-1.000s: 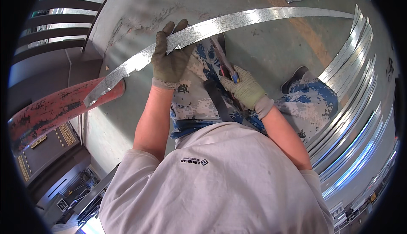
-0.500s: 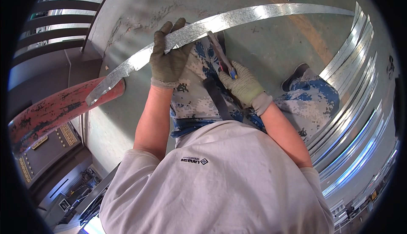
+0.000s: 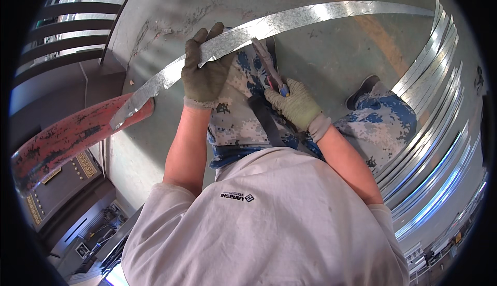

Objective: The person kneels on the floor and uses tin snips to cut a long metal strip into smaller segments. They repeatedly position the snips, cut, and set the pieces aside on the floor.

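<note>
A: Where's the galvanized metal strip (image 3: 290, 22)?

B: Arching from nine to two o'clock over the concrete floor (image 3: 331, 68). The gloved left hand (image 3: 204, 73) is wrapped round it; the right hand (image 3: 296, 104) is clenched on red-handled snips (image 3: 269, 66) touching its edge.

A: Handling?

B: Likely thin, springy, shiny, sharp-edged. Grip the flat faces near the snips.
</note>
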Demonstrator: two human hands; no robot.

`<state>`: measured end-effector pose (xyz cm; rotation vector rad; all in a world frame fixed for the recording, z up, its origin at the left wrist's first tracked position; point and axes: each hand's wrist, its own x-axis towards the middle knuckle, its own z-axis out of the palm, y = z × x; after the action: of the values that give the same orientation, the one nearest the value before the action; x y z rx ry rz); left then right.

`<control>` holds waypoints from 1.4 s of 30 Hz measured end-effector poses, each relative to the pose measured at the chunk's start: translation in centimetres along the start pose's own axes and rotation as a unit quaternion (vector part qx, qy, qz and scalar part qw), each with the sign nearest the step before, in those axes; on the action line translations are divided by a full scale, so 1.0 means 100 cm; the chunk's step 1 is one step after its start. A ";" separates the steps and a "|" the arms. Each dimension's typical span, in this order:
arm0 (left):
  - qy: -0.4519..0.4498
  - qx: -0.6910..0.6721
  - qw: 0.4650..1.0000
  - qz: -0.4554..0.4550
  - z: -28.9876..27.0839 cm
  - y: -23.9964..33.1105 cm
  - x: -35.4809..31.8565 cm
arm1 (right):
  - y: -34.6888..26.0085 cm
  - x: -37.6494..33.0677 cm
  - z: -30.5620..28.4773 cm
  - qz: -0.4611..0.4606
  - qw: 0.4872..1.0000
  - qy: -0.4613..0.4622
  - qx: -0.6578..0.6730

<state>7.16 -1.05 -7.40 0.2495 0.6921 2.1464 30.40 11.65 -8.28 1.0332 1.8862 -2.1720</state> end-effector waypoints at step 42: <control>0.081 -0.032 0.996 0.010 0.011 0.005 0.007 | 0.031 0.000 0.015 0.060 0.654 -0.361 0.662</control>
<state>6.82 -0.30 -6.30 0.0493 0.7140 2.2213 31.20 9.57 -10.89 0.0903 -0.3096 -2.9855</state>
